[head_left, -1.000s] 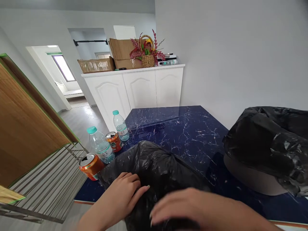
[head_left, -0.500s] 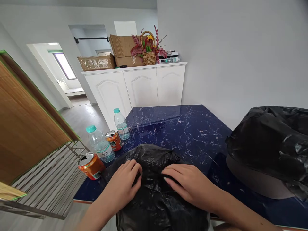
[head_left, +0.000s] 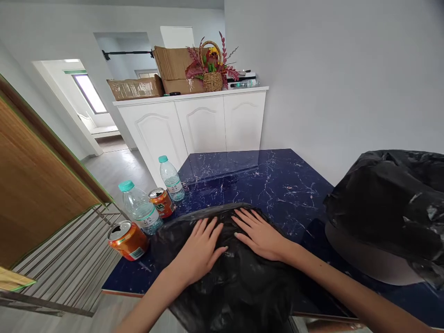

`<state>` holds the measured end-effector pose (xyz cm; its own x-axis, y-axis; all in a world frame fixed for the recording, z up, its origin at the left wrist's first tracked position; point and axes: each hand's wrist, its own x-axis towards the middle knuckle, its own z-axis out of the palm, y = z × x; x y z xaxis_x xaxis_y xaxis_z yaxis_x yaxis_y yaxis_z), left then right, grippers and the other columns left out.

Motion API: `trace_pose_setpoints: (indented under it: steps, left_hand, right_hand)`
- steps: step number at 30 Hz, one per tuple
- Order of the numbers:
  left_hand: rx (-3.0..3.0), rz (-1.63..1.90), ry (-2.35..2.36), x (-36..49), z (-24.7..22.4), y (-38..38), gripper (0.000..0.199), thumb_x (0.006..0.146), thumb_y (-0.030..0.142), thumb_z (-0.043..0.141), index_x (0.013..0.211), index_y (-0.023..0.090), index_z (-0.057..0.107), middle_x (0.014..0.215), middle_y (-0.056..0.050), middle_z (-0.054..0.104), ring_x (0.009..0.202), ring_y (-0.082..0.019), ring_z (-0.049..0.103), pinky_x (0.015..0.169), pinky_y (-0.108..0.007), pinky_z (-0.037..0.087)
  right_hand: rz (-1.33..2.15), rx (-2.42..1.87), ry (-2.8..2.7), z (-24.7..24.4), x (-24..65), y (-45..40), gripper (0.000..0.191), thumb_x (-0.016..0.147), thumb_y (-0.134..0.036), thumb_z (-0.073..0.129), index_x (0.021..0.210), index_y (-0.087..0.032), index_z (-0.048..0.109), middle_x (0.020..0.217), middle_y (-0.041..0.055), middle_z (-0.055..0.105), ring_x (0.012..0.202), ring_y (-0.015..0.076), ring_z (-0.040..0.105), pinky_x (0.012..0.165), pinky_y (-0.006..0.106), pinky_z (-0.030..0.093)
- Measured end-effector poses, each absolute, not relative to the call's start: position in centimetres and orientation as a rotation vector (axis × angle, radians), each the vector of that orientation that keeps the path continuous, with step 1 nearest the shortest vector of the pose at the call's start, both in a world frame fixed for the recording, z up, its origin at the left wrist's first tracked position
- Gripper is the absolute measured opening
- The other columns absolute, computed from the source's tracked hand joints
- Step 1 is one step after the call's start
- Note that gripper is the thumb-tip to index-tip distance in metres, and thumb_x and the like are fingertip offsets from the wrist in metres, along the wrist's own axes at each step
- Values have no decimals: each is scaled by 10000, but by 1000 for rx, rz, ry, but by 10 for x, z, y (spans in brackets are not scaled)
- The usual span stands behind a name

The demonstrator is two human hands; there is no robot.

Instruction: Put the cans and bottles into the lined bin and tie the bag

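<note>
Spread hands on crinkled, probably plastic bag

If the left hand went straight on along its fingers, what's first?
The left hand would first meet more of the crumpled black plastic bag it rests on; past that, probably the glossy dark-blue marbled tabletop, though depth is unclear.

PLACE: home interior | AHEAD: white panelled cabinet topped with flower basket and cardboard boxes | LEFT: doorway to a bright room with window and low white furniture, perhaps a bed, too distant to be sure | UNDERFOOT: smooth grey floor
</note>
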<state>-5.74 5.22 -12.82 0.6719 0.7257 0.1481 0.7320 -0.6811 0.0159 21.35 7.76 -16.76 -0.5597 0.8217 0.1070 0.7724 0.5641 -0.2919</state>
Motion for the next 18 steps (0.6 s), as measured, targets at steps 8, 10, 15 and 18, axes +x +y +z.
trace_pose_setpoints:
  steps: [8,10,15,18]
  left_hand:
    - [-2983,-176,-1135,-52,-140,69,691,1119,606,415,1732,325,263,1796,-63,264,1669,-364,197,1328,-639,259]
    - [-2936,-176,-1186,-64,-138,80,643,1126,560,439,1709,310,336,1776,-80,325,1660,-368,232,1315,-652,280]
    - [-3018,-358,-1162,-73,-104,54,427,1139,291,453,1547,269,579,1645,-78,561,1597,-277,423,1335,-563,331]
    - [-3316,-228,-1019,-71,-94,20,656,1089,412,594,1691,313,354,1744,-51,412,1628,-262,360,1328,-506,368]
  right_hand:
    - [269,-1743,-2344,-182,242,96,828,1113,-682,134,1732,-147,264,1807,85,146,1684,315,107,1364,594,119]
    - [287,-1824,-2294,-183,250,89,862,1100,-709,132,1734,-135,241,1806,93,135,1681,330,108,1360,603,129]
    - [261,-1861,-2229,-177,260,58,854,1092,-731,222,1724,-162,303,1800,87,176,1674,349,126,1358,596,183]
    - [199,-1640,-2328,-176,268,42,724,1126,-664,243,1729,-267,296,1810,12,142,1680,309,111,1361,584,192]
